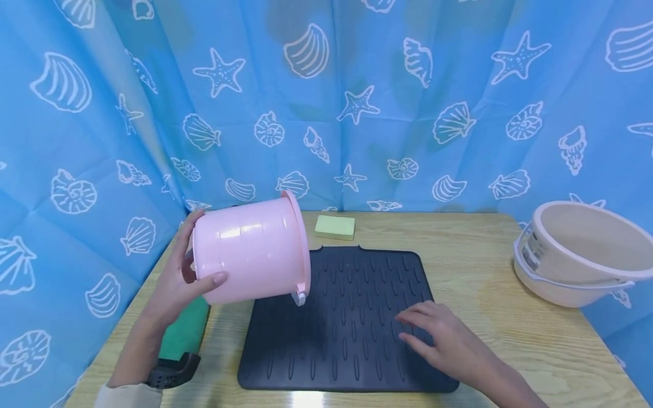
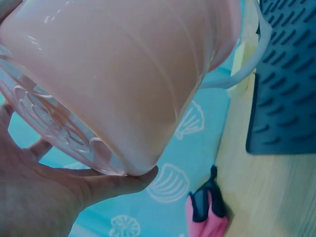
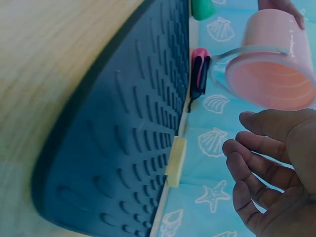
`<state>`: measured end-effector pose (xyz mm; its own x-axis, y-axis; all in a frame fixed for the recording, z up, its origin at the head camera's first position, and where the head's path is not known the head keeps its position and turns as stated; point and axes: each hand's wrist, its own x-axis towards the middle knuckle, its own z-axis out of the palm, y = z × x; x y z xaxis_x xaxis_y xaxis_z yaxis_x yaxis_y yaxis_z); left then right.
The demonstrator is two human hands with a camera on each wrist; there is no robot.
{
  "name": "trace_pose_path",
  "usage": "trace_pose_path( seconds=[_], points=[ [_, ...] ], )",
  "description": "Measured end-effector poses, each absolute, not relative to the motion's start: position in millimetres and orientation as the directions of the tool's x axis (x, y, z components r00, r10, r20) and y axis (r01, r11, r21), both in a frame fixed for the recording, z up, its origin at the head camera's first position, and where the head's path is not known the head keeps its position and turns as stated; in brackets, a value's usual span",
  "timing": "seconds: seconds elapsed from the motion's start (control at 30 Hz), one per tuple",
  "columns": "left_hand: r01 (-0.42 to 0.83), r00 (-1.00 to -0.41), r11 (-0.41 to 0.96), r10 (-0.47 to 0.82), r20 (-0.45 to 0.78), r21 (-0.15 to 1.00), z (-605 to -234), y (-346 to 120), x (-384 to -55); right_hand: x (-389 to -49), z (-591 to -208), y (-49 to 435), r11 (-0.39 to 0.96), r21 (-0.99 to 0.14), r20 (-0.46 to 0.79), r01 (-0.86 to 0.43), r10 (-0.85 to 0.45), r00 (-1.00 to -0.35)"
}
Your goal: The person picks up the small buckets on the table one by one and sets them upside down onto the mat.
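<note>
In the head view, a pink bucket is held tipped on its side above the left part of the bench, its open rim turned right toward the black ridged mat. It is gripped by the left hand at its base, the thumb laid along the near wall and the fingers hidden behind the bottom. The white handle hangs loose from the rim, just over the mat's left edge. The right hand is laid on the mat's near right part, fingers spread and relaxed, nothing held. A yellow sponge lies beyond the mat, a beige basin sits at the far right, and a green cloth lies under the left wrist.

In the left wrist view, the bucket is seen to be supported mainly by the palm and thumb at the bottom rim. The hold is judged shallow for so smooth a wall; a slip could let the bucket roll off onto the mat.

In the right wrist view, the open fingers hover near the mat, with the bucket's mouth facing them. Anything inside is not shown; should something be there, it could spill across the mat. The swinging handle could also catch the mat's edge.
</note>
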<state>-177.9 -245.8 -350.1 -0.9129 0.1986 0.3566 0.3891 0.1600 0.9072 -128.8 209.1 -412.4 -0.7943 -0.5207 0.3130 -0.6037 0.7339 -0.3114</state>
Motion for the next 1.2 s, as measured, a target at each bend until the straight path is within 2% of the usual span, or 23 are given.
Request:
trace_pose_path(
  seconds=[0.17,0.5,0.73,0.9,1.2],
  points=[
    [0.368,-0.927,0.214,0.165,0.338,0.905,-347,-253,-176,-126,-419,212,0.756,-0.292,0.285,-0.586,-0.516,-0.807],
    [0.346,-0.936,0.258,0.163,0.312,0.902,-345,-269,-171,-124,-438,216,0.742,-0.28,0.293,-0.609,-0.539,-0.79],
    [0.345,-0.937,0.293,0.165,0.308,0.892,-342,-276,-169,-124,-445,217,0.775,-0.273,0.194,-0.57,-0.536,-0.821],
    [0.337,-0.941,0.357,0.163,0.297,0.871,-338,-283,-167,-122,-452,220,0.777,-0.27,0.133,-0.569,-0.555,-0.821],
    [0.338,-0.941,0.423,0.141,0.307,0.841,-336,-293,-169,-121,-465,224,0.75,-0.243,0.185,-0.615,-0.587,-0.788]
  ],
)
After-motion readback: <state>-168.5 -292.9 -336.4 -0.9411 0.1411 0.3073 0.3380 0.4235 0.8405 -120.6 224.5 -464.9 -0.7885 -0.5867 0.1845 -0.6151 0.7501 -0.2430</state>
